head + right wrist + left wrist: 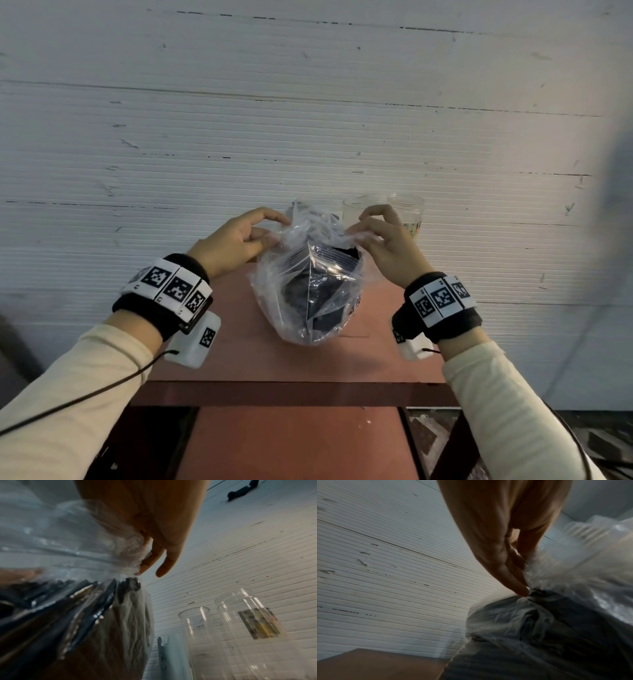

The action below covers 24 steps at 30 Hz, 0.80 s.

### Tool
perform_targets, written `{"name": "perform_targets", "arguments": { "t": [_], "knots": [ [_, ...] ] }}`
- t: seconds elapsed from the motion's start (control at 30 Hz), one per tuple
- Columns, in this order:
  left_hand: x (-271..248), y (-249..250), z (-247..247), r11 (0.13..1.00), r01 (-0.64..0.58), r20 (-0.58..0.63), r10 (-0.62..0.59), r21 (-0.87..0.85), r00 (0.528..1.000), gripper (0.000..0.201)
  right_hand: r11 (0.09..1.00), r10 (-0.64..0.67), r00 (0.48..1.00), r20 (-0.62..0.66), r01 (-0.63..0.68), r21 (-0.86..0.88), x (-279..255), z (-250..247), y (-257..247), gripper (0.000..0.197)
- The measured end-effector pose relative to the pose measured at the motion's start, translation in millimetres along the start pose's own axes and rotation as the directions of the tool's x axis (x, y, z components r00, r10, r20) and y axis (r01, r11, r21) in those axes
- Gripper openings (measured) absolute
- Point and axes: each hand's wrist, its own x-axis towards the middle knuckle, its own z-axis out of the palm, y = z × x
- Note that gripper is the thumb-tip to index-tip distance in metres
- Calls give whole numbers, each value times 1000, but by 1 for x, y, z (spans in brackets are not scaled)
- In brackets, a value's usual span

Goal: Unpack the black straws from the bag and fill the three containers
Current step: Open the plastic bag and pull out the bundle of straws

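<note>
Head view: both hands, left [236,240] and right [387,240], pinching bag [308,291] top on table [239,359], probably to open it; straws [318,301] inside, containers [406,212] behind, apparently empty.

Left hand [236,240] and right hand [387,240] raised facing each other, fingertips pinching, forearms angled inward

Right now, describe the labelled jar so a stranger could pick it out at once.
On the reddish table, look behind the clear bag of black straws, against the white wall. Two clear containers stand there side by side; the jar is the right one, the only one with a printed label.
</note>
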Motion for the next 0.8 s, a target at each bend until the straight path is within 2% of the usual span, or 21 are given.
{"name": "perform_targets", "arguments": {
  "t": [0.13,0.27,0.37,0.53,0.63,0.7,0.8],
  "knots": [
    [3,-5,-1,1000,-4,-11,4,-29,1000,38,999,54,999,1,-54,-7,2,-3,5,18],
    [4,-10,-3,999,30,-82,-32,-30,996,31,985,155,987,31,-157,74,0,-9,12,27],
    [6,-15,3,995,103,-137,-101,13,985,31,975,189,981,52,-194,111,-1,-5,13,33],
    [2,-28,12,978,208,-201,-204,0,958,33,969,245,965,94,-246,-5,-11,1,20,21],
    [-4,-23,19,946,303,-138,-318,-116,938,24,953,303,943,136,-300,-44,-18,-4,16,10],
    [-7,-22,23,930,328,-66,-342,-168,937,23,941,339,933,119,-336,-41,-23,-8,13,7],
    [-11,-25,27,940,331,-132,-340,-87,931,22,932,360,933,28,-358,-56,-32,-14,7,5]
  ]
}}
